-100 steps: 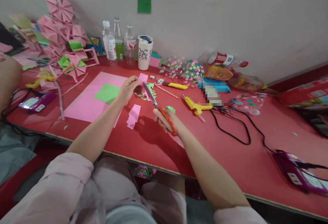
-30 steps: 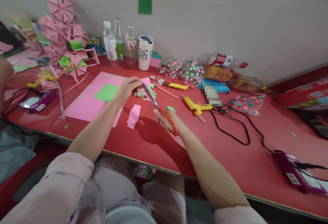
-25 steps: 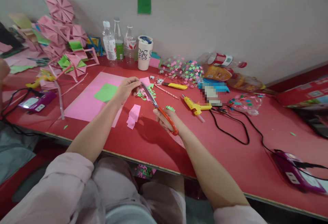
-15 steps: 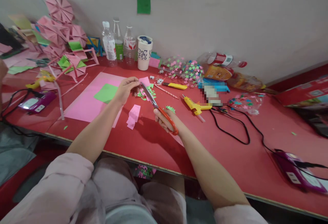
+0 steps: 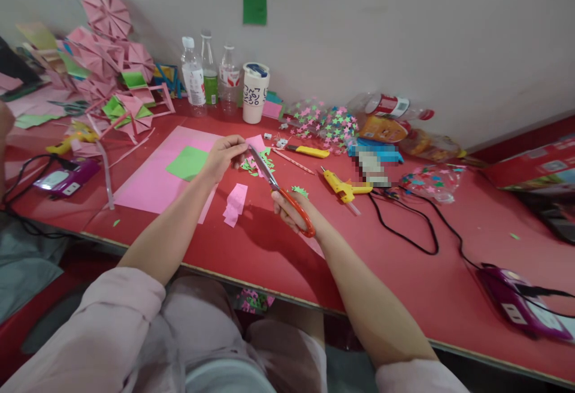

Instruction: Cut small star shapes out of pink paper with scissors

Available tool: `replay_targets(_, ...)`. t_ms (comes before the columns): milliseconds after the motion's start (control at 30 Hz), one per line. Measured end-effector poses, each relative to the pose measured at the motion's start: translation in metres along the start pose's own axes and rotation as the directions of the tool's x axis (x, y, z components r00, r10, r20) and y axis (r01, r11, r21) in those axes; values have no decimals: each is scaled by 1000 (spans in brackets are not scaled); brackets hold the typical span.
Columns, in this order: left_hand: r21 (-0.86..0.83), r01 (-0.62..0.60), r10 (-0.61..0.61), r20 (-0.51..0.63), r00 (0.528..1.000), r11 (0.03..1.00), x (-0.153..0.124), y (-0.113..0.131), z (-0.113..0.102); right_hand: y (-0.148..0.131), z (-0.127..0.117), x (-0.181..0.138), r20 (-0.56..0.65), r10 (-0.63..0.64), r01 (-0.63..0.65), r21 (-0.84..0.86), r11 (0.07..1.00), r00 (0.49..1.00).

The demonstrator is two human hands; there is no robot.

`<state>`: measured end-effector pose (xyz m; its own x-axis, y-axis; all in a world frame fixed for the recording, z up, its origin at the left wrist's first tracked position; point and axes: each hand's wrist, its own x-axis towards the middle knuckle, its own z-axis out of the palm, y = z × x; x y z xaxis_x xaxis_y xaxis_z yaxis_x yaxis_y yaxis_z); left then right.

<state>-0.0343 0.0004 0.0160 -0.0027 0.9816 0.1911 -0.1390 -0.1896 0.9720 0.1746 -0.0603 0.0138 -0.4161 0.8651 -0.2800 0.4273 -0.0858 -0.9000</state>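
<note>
My right hand (image 5: 290,210) is closed round the red handles of a pair of scissors (image 5: 294,210), whose blades point up and left towards my left hand. The fingers of my left hand (image 5: 228,154) are pinched together on a piece of pink paper (image 5: 256,141) at the blade tips; the blades partly hide it. Small green and pink paper scraps (image 5: 265,162) lie just beyond the blades. Some pink paper strips (image 5: 235,204) rest on the table below my left hand. To its left, a green paper square (image 5: 187,163) sits on a large pink sheet (image 5: 148,183).
A yellow glue gun (image 5: 344,186), a yellow cutter knife (image 5: 309,151) and a purple power unit (image 5: 516,303) with black cables are on the right. Bottles (image 5: 194,78) and a white cup (image 5: 255,96) stand along the wall. Pink folded paper models (image 5: 105,51) are piled at the back left.
The view has shifted very slightly, so things sit a little further right. My hands, the scissors and the paper otherwise keep nearly the same pose.
</note>
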Motion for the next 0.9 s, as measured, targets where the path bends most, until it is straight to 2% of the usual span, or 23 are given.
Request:
replay_targets(333, -94, -37, 38, 17, 999, 995, -4, -8, 10, 1, 5, -5, 9, -68, 67, 62, 996, 998)
replay_targets(533, -113, -82, 78, -38, 996, 990, -8, -12, 22, -2, 8, -6, -3, -64, 64, 86, 994, 998)
replay_targets(767, -47, -70, 70, -19, 997, 996, -7, -11, 18, -3, 5, -7, 1, -68, 68, 31, 997, 998)
replay_targets(900, -73, -76, 74, -23, 997, 994, -8, -10, 18, -3, 7, -6, -22, -55, 56, 34, 998, 998)
